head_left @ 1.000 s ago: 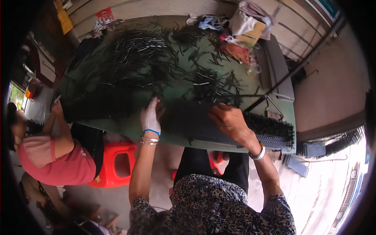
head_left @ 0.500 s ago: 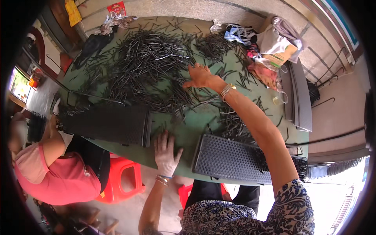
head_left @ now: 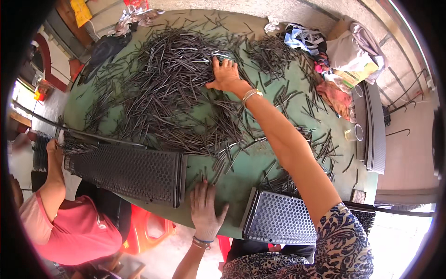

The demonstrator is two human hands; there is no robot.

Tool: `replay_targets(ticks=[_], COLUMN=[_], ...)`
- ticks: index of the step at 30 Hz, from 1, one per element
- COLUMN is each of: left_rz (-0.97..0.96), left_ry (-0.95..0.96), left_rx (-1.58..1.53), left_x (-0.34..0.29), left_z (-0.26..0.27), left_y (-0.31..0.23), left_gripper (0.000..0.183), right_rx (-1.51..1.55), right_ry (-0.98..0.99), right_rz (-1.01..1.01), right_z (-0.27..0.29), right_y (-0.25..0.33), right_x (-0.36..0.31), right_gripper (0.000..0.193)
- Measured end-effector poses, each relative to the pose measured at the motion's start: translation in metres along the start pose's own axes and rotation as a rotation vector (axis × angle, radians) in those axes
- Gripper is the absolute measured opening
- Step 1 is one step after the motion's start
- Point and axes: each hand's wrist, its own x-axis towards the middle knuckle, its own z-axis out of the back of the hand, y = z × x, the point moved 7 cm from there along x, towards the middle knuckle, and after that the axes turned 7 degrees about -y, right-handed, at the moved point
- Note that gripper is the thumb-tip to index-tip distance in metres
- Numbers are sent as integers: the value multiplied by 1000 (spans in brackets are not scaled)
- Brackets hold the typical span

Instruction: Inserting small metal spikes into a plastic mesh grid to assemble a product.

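Note:
My right hand (head_left: pixel 227 76), bare with a metal watch at the wrist, reaches across the green table (head_left: pixel 274 121). Its fingers are spread against the right side of a large heap of thin black sticks (head_left: pixel 172 83), holding none that I can see. Near the front edge, my left hand (head_left: pixel 204 211) wears a pale glove and lies flat with fingers apart, a few loose sticks at its fingertips. Just right of it stands a black perforated panel (head_left: pixel 281 218), with holes in rows, partly hidden by my right arm.
At left a person in a pink top (head_left: pixel 76 228) sits by another perforated panel (head_left: pixel 125 172) with sticks in its far end. Cloths and a bag (head_left: pixel 348 53) lie at the back right, beside a clear cup (head_left: pixel 355 133) and stacked grey panels (head_left: pixel 371 130). A red stool (head_left: pixel 144 228) stands below.
My right hand has moved farther left and away from me, onto the heap's side. The left hand stays flat by the table edge. The whole view has shifted a little.

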Motion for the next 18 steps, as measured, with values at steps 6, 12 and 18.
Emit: replay_targets(ticks=[6,12,18], left_rz=[14,4,-19], left_ry=[-15,-34,-106], left_rx=[-21,-15,-28], left_x=[-5,-5,-6], left_z=[2,5,5], left_y=[1,-3,4], left_gripper=[71,71,69], right_rx=[38,-60,-117], right_ry=[-121,-301,-173], right_rz=[-10,63,47], right_z=[-2,-8,5], right_y=[29,34,12], right_x=[-9,-39,-89], right_gripper=[91,60,47])
